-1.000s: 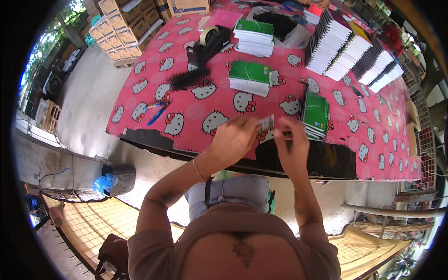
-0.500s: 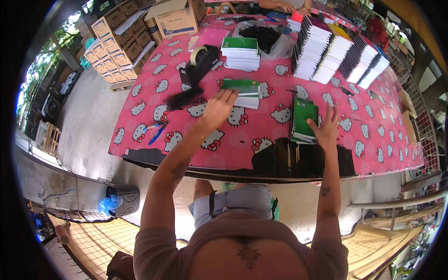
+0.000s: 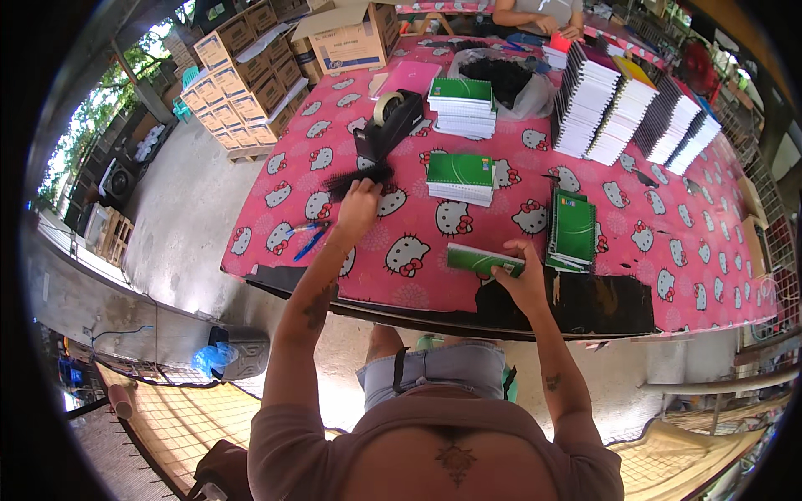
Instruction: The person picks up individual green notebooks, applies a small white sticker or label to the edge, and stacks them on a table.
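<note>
In my right hand (image 3: 525,280) is a small green-covered notebook (image 3: 476,258), tilted above the near part of the table, thumb on its cover and fingers behind. My left hand (image 3: 362,205) reaches into a bristly black bundle of binding coils (image 3: 344,181), its fingertips bent and closed on them; how many they grip is hidden. Right of my right hand lies a stack of green notebooks (image 3: 573,227) with dark spiral edges. Ahead, a short stack of green-covered notebooks (image 3: 460,171) sits in the middle, with a taller stack (image 3: 462,93) behind it.
A black tape dispenser (image 3: 389,125) stands beyond my left hand; blue pens (image 3: 310,240) lie nearer. Tall spiral notebook stacks (image 3: 586,104) rise at the back right, beside a plastic bag of black coils (image 3: 499,79). Across the table, a person's hands (image 3: 558,27) work. Cartons (image 3: 251,79) are piled left.
My right hand has left the right stack and now holds a notebook closer to me. My left hand has moved from the middle stack leftward to the black coils. The view has shifted slightly.
</note>
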Motion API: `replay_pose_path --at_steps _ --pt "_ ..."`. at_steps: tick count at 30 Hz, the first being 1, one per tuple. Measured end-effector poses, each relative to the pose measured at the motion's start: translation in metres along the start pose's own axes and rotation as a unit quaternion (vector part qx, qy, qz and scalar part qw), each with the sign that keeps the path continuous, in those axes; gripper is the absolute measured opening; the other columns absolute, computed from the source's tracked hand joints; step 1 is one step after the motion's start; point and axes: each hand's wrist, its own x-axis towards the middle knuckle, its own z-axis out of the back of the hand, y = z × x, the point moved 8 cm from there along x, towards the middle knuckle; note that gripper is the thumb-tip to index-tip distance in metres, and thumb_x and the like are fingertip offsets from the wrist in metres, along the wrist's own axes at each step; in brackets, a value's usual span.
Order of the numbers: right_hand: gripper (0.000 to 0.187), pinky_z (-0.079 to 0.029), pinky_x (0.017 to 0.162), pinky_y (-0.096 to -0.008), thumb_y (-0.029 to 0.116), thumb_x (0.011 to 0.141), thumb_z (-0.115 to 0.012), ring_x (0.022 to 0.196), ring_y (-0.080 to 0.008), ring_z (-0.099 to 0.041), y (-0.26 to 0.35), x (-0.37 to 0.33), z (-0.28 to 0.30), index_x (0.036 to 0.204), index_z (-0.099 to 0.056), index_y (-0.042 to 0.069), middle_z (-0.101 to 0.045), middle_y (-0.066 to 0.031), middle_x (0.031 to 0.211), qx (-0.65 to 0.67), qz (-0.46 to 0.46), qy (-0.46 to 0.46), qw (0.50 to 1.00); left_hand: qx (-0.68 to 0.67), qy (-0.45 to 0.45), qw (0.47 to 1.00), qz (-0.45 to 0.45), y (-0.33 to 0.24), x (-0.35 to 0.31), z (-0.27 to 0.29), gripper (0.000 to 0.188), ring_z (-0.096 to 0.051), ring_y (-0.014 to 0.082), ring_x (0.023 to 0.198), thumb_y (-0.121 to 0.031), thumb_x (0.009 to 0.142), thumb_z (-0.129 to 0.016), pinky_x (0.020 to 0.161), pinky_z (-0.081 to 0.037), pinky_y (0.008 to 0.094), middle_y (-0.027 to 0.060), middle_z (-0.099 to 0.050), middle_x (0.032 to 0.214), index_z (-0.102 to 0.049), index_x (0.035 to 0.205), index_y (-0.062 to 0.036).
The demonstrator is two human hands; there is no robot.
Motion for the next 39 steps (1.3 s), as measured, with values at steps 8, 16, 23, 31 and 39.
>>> replay_pose_path --at_steps 8,16,23,31,39 --pt "0.027 -0.05 0.082 -0.0269 -0.001 0.084 -0.069 0.095 -0.0128 -0.061 -0.008 0.006 -0.021 0.111 -0.067 0.001 -0.066 -0.0058 0.1 0.057 0.011 0.086 0.995 0.016 -0.081 0.996 -0.021 -0.006 -0.007 -0.003 0.013 -0.058 0.0293 0.089 -0.011 0.09 -0.06 0.077 -0.05 0.0416 0.01 -0.058 0.095 -0.064 0.102 -0.0054" --pt "0.028 -0.052 0.08 -0.0266 0.003 0.09 -0.066 0.09 -0.0114 -0.063 -0.015 0.006 -0.026 0.118 -0.065 -0.002 -0.068 -0.0051 0.104 0.124 -0.04 0.094 0.987 -0.011 -0.071 0.997 -0.004 -0.04 0.0 0.018 0.016 -0.061 0.0297 0.083 -0.017 0.093 -0.062 0.07 -0.051 0.0407 0.0107 -0.057 0.09 -0.066 0.106 -0.0093" --pt "0.031 -0.053 0.079 -0.0265 0.004 0.094 -0.063 0.089 -0.0111 -0.063 -0.017 0.003 -0.027 0.124 -0.063 -0.002 -0.069 -0.0048 0.105 0.181 -0.042 0.119 0.975 -0.347 -0.007 0.936 0.059 -0.127 -0.044 0.048 0.021 -0.065 0.0222 0.068 -0.008 0.089 -0.068 0.059 -0.05 0.0323 0.012 -0.066 0.083 -0.071 0.109 -0.0048" --pt "0.029 -0.051 0.077 -0.0261 0.004 0.094 -0.063 0.087 -0.0103 -0.062 -0.019 0.003 -0.03 0.123 -0.063 -0.001 -0.068 -0.0037 0.103 0.17 -0.025 0.118 0.978 -0.382 -0.052 0.92 0.074 -0.127 -0.049 0.054 0.021 -0.066 0.0181 0.068 -0.004 0.086 -0.071 0.06 -0.05 0.0292 0.0116 -0.067 0.083 -0.072 0.107 -0.0027" --pt "0.027 -0.051 0.076 -0.0252 0.005 0.094 -0.064 0.086 -0.0087 -0.06 -0.023 0.002 -0.025 0.121 -0.065 0.0 -0.067 -0.0019 0.1 0.159 -0.047 0.116 0.979 -0.339 -0.019 0.94 0.043 -0.125 -0.037 0.038 0.027 -0.065 0.0213 0.068 -0.005 0.085 -0.073 0.061 -0.05 0.0308 0.0118 -0.066 0.086 -0.07 0.111 -0.0032"
